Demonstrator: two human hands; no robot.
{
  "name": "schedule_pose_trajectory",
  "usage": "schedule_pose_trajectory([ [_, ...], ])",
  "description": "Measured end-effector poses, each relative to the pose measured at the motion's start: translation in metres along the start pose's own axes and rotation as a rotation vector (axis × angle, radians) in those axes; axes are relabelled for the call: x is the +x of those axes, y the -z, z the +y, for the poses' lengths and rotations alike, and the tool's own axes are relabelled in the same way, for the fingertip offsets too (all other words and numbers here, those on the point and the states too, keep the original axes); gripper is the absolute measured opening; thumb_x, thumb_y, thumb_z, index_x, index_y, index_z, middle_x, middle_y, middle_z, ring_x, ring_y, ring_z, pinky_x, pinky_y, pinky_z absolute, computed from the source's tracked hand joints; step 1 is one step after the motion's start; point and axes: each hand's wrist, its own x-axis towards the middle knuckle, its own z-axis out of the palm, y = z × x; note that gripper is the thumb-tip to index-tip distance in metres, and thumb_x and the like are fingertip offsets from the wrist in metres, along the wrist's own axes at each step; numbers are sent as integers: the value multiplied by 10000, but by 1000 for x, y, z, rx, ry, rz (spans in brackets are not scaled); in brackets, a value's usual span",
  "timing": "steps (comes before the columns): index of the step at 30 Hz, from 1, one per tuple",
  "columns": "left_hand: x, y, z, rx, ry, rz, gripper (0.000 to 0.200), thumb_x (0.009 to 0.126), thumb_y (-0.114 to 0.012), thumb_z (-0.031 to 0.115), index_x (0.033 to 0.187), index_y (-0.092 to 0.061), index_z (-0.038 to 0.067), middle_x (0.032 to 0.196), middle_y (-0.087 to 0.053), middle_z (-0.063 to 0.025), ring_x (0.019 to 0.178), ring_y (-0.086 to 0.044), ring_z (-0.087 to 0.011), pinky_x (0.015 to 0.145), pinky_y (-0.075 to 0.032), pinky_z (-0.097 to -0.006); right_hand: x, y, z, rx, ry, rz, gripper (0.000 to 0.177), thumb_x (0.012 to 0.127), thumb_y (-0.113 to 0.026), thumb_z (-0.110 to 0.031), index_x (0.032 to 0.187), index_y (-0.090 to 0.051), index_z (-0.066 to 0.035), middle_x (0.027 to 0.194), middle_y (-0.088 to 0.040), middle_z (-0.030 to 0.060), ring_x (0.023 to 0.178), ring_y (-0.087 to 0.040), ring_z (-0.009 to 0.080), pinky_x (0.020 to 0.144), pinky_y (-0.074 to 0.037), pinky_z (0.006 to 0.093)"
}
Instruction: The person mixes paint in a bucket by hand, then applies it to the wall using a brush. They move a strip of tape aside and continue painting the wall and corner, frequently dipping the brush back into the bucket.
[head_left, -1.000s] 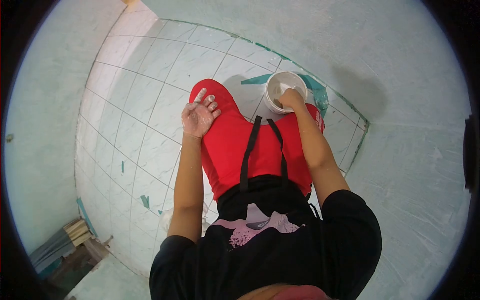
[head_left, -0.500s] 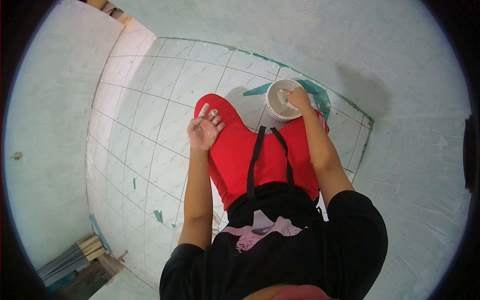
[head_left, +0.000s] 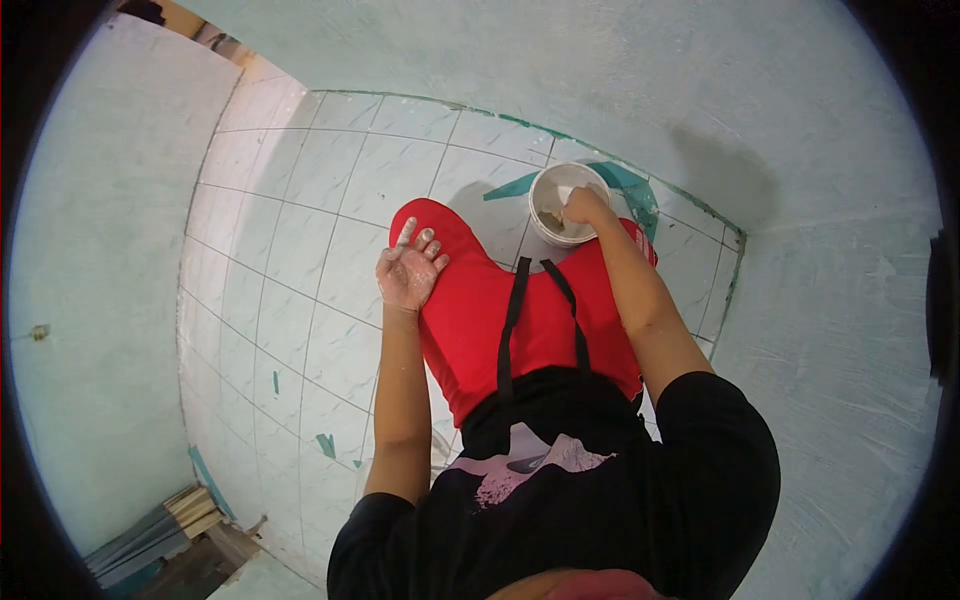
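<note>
My left hand (head_left: 408,272) rests palm up over the red-clad knee, its fingers apart and coated with whitish paste, holding nothing. Over the right side of a white bucket (head_left: 540,222), my right hand (head_left: 585,205) is closed, reaching in past the rim. What its fingers grip is too small to make out. Some greyish-white material (head_left: 551,219) shows inside the bucket near its lower left. The bucket stands upright on the tiled floor (head_left: 385,165) between my knees, by the wall.
Green tape (head_left: 512,187) lies beside and behind the bucket. Pale walls (head_left: 600,60) enclose the floor. Scraps of green tape (head_left: 326,445) lie on the tiles at the lower left, near stacked grey and wooden strips (head_left: 150,540).
My right hand has shifted slightly left and down at the bucket, and the whitish tool edge seen under it is now hidden. My left hand stays nearly in place.
</note>
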Motion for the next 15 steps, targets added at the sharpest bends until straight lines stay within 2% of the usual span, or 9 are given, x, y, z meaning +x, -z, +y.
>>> schedule_pose_trajectory([
  [2,0,1,1,-9,2,-8,470,741,-494,253,1187,-457,108,1032,-515,-112,829,-474,-231,703,-394,-375,5,9,6,-86,54,-189,344,679,-656,-254,857,-674,40,926,-645,230,850,-640,345,777,-502,389],
  [3,0,0,1,-8,2,-16,470,741,-494,253,1187,-457,108,1032,-515,-112,829,-474,-231,703,-394,-375,-1,24,3,-88,52,-182,344,679,-656,-254,857,-674,40,926,-645,230,850,-640,345,777,-502,389],
  [5,-1,-1,0,-7,1,2,472,741,-494,251,1189,-453,110,1034,-514,-113,831,-474,-233,707,-395,-378,-11,50,6,-41,16,-387,334,665,-655,-233,851,-672,43,933,-643,234,842,-642,345,757,-506,387],
  [6,-1,1,1,-5,1,-4,472,741,-494,251,1189,-453,110,1034,-514,-113,831,-474,-233,707,-395,-378,-10,52,10,-41,15,-381,334,665,-655,-233,851,-672,43,933,-643,234,842,-642,345,757,-506,387],
  [8,0,3,2,-7,16,-53,495,731,-531,261,1199,-485,108,1043,-540,-112,854,-492,-231,783,-414,-398,-11,57,14,191,-225,-292,340,661,-661,-247,871,-676,20,928,-645,229,840,-642,342,745,-510,401],
  [9,0,4,2,-11,17,-55,495,731,-531,261,1199,-485,108,1043,-540,-112,854,-492,-231,783,-414,-398,-13,56,15,188,-228,-291,340,661,-661,-247,871,-676,20,928,-645,229,840,-642,342,745,-510,401],
  [11,0,5,1,-30,17,-52,498,731,-528,266,1202,-485,107,1047,-540,-113,850,-492,-230,780,-416,-397,-23,49,12,81,-107,50,299,692,-632,-241,866,-683,-3,913,-648,224,835,-642,341,735,-513,417],
  [15,-1,2,1,-34,2,-44,482,744,-497,265,1200,-452,117,1021,-527,-106,820,-486,-240,711,-399,-385,-56,56,-34,31,-86,106,269,728,-603,-241,860,-687,-22,911,-650,212,856,-637,340,751,-511,420],
])
